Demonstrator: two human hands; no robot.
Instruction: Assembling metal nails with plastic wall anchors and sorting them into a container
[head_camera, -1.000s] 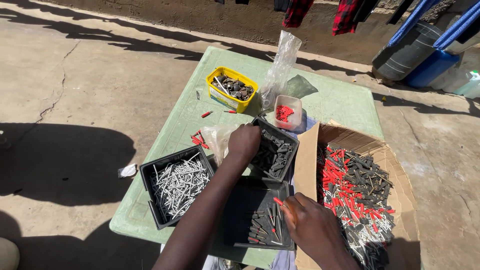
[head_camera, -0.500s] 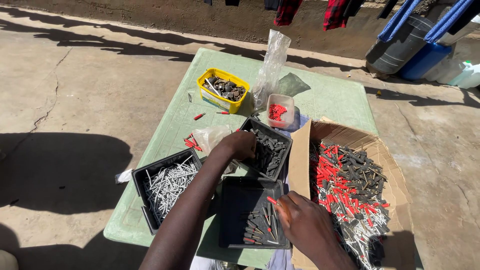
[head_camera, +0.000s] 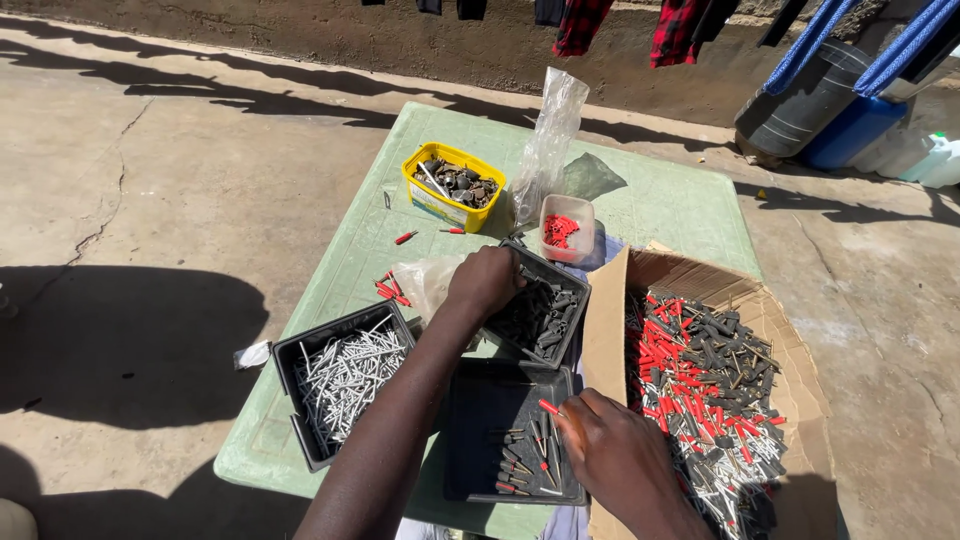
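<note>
Right now, mid-frame, the left hand (head_camera: 487, 281) curls over the rim of a black tray (head_camera: 560, 290) of dark pieces. Lower down, the right hand (head_camera: 612, 450) pinches a red-tipped pin (head_camera: 548, 407) above another black tray (head_camera: 480, 400), beside the cardboard box (head_camera: 604, 330).

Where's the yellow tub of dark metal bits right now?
The yellow tub sits at the far left of the green table in the head view, just left of the clear plastic bag and beyond the left hand.
</note>
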